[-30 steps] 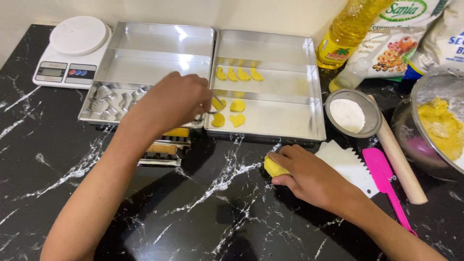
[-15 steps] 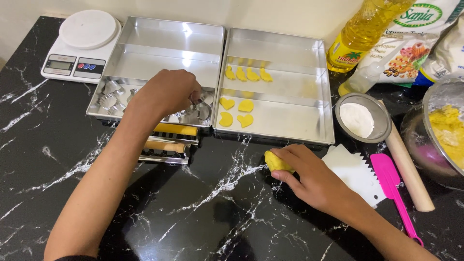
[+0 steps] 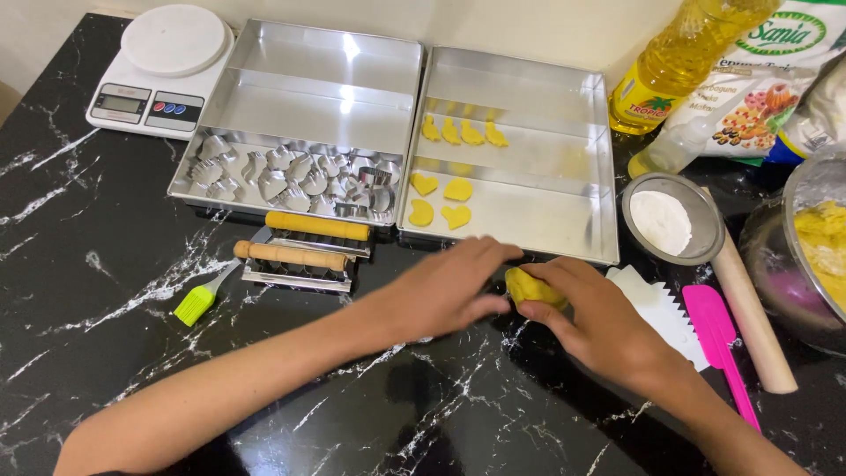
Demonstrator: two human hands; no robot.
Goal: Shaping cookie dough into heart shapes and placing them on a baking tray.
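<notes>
Your right hand [image 3: 608,330] is curled around a yellow dough lump [image 3: 531,288], fingers closed on its near and right sides. Your left hand [image 3: 449,289] lies with fingers extended, its fingertips touching the dough's left side; it is not closed around anything. The dough sits on the black marbled tabletop [image 3: 106,256], just in front of the right tray [image 3: 564,189].

Taking that right tray as reference: inside it, toward its left side, lie four small dough shapes [image 3: 463,132] in a back row and four heart-like dough pieces [image 3: 439,201] nearer you. Touching its left edge stands the left tray [image 3: 317,97], its front compartment holding metal cutters [image 3: 295,176]. In front of the left tray sit two wooden-handled rollers [image 3: 304,247], with a green brush [image 3: 201,300] further left. Behind and left is a white scale [image 3: 163,66]. Right of the tray stand a flour bowl [image 3: 671,220], a rolling pin [image 3: 749,308], a white scraper [image 3: 656,308], a pink spatula [image 3: 718,339], and behind them an oil bottle [image 3: 679,62].
</notes>
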